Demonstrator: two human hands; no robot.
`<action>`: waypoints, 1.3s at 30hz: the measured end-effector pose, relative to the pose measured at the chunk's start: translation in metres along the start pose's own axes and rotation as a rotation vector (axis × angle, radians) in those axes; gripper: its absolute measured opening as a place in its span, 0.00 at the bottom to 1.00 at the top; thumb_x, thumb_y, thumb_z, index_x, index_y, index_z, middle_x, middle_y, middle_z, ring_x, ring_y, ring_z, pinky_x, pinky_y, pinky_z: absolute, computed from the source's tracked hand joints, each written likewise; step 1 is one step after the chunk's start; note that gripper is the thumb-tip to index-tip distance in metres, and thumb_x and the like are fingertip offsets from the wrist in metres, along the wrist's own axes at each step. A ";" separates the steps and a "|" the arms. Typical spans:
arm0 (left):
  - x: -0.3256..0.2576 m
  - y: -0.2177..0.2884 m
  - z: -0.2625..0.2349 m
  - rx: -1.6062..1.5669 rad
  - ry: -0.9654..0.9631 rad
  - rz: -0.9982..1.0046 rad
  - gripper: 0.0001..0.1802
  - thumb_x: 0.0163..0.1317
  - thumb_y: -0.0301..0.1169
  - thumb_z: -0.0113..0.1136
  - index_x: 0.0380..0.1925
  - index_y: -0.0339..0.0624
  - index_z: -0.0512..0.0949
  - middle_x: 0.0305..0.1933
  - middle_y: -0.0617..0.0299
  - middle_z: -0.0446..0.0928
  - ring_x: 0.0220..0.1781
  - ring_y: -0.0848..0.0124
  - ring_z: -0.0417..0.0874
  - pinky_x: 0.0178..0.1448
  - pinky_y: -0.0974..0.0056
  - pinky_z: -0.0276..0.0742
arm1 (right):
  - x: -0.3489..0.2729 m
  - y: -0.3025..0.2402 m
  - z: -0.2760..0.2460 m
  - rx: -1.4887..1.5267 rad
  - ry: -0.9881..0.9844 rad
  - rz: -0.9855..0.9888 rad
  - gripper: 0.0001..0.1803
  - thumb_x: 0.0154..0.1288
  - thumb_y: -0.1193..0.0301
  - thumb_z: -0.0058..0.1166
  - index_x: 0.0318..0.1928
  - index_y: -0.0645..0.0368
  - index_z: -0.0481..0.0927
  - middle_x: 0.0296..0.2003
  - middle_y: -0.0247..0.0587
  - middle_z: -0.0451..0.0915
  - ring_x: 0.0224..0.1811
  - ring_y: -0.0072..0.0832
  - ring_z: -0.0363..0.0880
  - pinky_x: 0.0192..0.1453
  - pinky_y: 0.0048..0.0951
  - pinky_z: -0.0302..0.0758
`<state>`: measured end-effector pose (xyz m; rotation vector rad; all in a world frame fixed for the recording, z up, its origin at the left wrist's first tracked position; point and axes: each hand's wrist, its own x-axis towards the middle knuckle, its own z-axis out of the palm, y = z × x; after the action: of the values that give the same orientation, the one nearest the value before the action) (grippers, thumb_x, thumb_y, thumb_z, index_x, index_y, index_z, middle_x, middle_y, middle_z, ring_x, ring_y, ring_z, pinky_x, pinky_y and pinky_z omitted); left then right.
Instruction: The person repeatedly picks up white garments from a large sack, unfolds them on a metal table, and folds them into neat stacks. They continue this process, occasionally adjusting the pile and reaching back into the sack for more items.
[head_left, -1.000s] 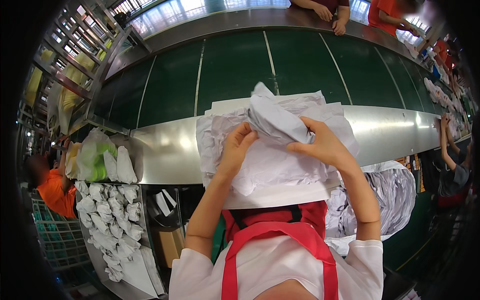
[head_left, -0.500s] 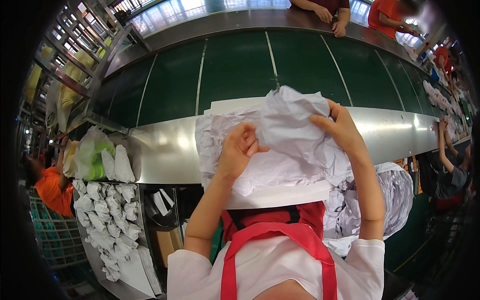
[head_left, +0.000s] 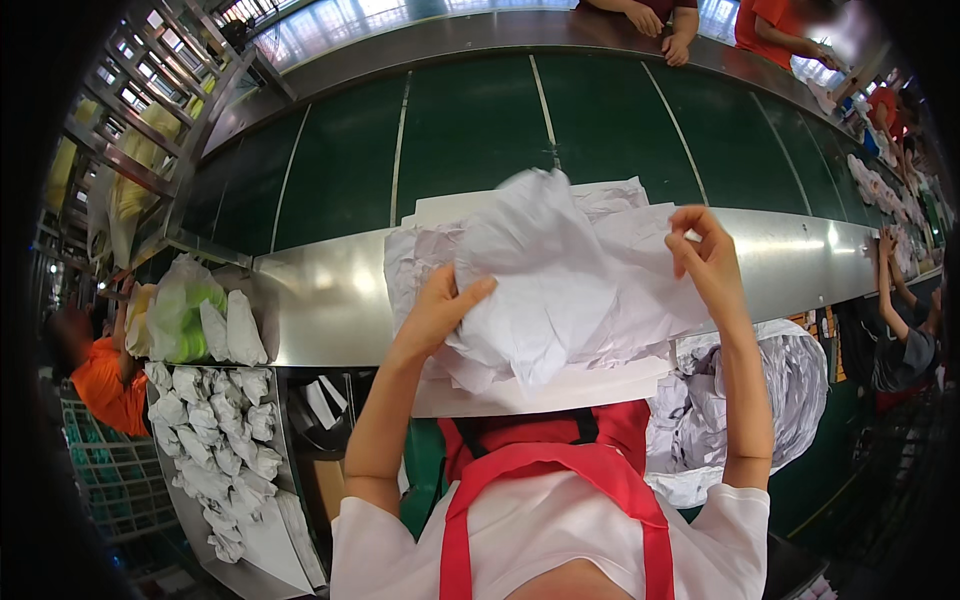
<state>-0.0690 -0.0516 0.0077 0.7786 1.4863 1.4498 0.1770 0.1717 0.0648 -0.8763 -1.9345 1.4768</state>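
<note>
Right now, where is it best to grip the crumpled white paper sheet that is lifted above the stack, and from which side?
Probably by its two outer edges. The crumpled white paper sheet hangs spread and limp, so the left hand suits its lower left edge and the right hand pinches its upper right corner, each coming from its own side.

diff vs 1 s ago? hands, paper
Right hand swung out to the right, drawing the white paper sheet open from a bunched wad. Left hand kept its grip near the sheet's left edge. Paper stack and green belt unchanged.
</note>
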 end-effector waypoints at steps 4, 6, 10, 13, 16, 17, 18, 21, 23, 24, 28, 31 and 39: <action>0.000 0.034 0.013 0.571 -0.413 0.006 0.16 0.61 0.36 0.62 0.39 0.33 0.77 0.28 0.63 0.77 0.28 0.79 0.71 0.32 0.69 0.69 | 0.001 -0.054 0.037 -0.329 -0.254 -0.670 0.24 0.53 0.69 0.62 0.51 0.61 0.74 0.45 0.39 0.79 0.43 0.34 0.79 0.55 0.35 0.70; 0.001 0.050 0.024 0.657 -0.503 0.047 0.15 0.58 0.34 0.63 0.37 0.32 0.76 0.23 0.60 0.71 0.27 0.79 0.67 0.31 0.68 0.66 | 0.000 -0.063 0.054 -0.482 -0.430 -0.809 0.25 0.52 0.68 0.62 0.51 0.60 0.75 0.44 0.41 0.81 0.47 0.37 0.79 0.60 0.39 0.68; 0.013 0.062 0.000 0.461 -0.352 0.061 0.11 0.55 0.31 0.65 0.32 0.34 0.78 0.25 0.66 0.72 0.29 0.80 0.68 0.34 0.72 0.66 | 0.013 -0.073 0.036 -0.765 -0.644 -0.481 0.19 0.50 0.68 0.63 0.44 0.60 0.80 0.33 0.45 0.82 0.38 0.39 0.80 0.48 0.35 0.73; 0.014 0.053 -0.043 0.354 -0.254 -0.022 0.10 0.53 0.28 0.68 0.33 0.36 0.79 0.30 0.72 0.74 0.32 0.83 0.71 0.36 0.74 0.67 | 0.025 -0.066 0.001 -0.609 -0.611 -0.179 0.15 0.48 0.67 0.64 0.36 0.62 0.81 0.26 0.48 0.79 0.28 0.40 0.76 0.36 0.32 0.72; 0.003 0.057 -0.055 0.186 -0.111 0.081 0.09 0.53 0.26 0.68 0.34 0.39 0.78 0.31 0.73 0.75 0.33 0.84 0.72 0.38 0.75 0.68 | 0.022 -0.059 -0.009 -0.507 -0.416 -0.234 0.12 0.47 0.76 0.63 0.35 0.64 0.80 0.27 0.41 0.78 0.29 0.31 0.74 0.35 0.28 0.70; -0.003 0.064 -0.059 0.173 -0.024 0.118 0.10 0.52 0.23 0.68 0.34 0.41 0.78 0.34 0.73 0.76 0.36 0.84 0.74 0.40 0.75 0.71 | 0.020 -0.058 -0.008 -0.447 -0.334 -0.273 0.11 0.47 0.78 0.62 0.35 0.63 0.79 0.28 0.39 0.77 0.29 0.29 0.74 0.35 0.27 0.70; -0.007 0.071 -0.066 0.332 0.041 0.301 0.09 0.53 0.21 0.66 0.34 0.41 0.77 0.35 0.71 0.77 0.38 0.84 0.74 0.42 0.74 0.72 | 0.014 -0.069 -0.009 -0.509 -0.219 -0.374 0.13 0.45 0.84 0.59 0.35 0.63 0.79 0.30 0.36 0.75 0.32 0.26 0.74 0.36 0.24 0.69; -0.027 0.116 -0.034 0.418 0.326 0.774 0.07 0.51 0.20 0.63 0.30 0.40 0.75 0.38 0.55 0.80 0.45 0.69 0.80 0.51 0.63 0.75 | 0.003 -0.072 -0.019 -0.747 0.214 -0.893 0.20 0.33 0.87 0.58 0.33 0.59 0.81 0.31 0.35 0.74 0.37 0.31 0.75 0.46 0.31 0.73; -0.049 0.113 -0.041 0.561 0.230 0.946 0.08 0.48 0.20 0.63 0.27 0.40 0.73 0.44 0.48 0.81 0.48 0.58 0.81 0.59 0.52 0.73 | -0.003 -0.067 -0.029 -0.870 0.180 -1.064 0.19 0.32 0.86 0.58 0.30 0.55 0.79 0.34 0.36 0.75 0.41 0.35 0.77 0.55 0.42 0.73; -0.056 0.104 -0.043 0.530 0.126 0.930 0.07 0.48 0.20 0.61 0.25 0.40 0.72 0.46 0.46 0.80 0.51 0.55 0.81 0.64 0.45 0.68 | -0.008 -0.054 -0.028 -0.865 0.181 -1.096 0.19 0.32 0.85 0.58 0.30 0.54 0.78 0.35 0.35 0.76 0.42 0.35 0.77 0.56 0.43 0.73; -0.071 0.074 -0.021 1.010 -0.155 0.727 0.13 0.38 0.13 0.58 0.24 0.39 0.71 0.49 0.54 0.79 0.57 0.57 0.78 0.67 0.47 0.66 | -0.039 0.003 -0.017 -0.979 -0.024 -1.017 0.08 0.46 0.76 0.57 0.29 0.52 0.74 0.42 0.34 0.79 0.53 0.33 0.77 0.63 0.44 0.69; -0.068 0.033 -0.015 1.122 -0.261 0.603 0.17 0.34 0.14 0.61 0.27 0.39 0.70 0.50 0.56 0.78 0.57 0.59 0.77 0.69 0.48 0.65 | -0.058 0.030 -0.004 -1.065 -0.192 -0.875 0.07 0.48 0.75 0.55 0.30 0.53 0.74 0.43 0.34 0.79 0.56 0.33 0.75 0.64 0.43 0.68; -0.060 0.042 -0.010 1.409 -0.194 0.573 0.12 0.45 0.22 0.60 0.32 0.39 0.71 0.51 0.56 0.75 0.59 0.59 0.75 0.71 0.49 0.60 | -0.059 0.034 -0.008 -1.105 -0.097 -0.787 0.09 0.48 0.75 0.55 0.33 0.55 0.75 0.46 0.35 0.77 0.61 0.34 0.71 0.66 0.45 0.65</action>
<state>-0.0597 -0.1046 0.0578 2.2232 2.1215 0.3937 0.2259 0.1375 0.0315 -0.2963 -2.6929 -0.0708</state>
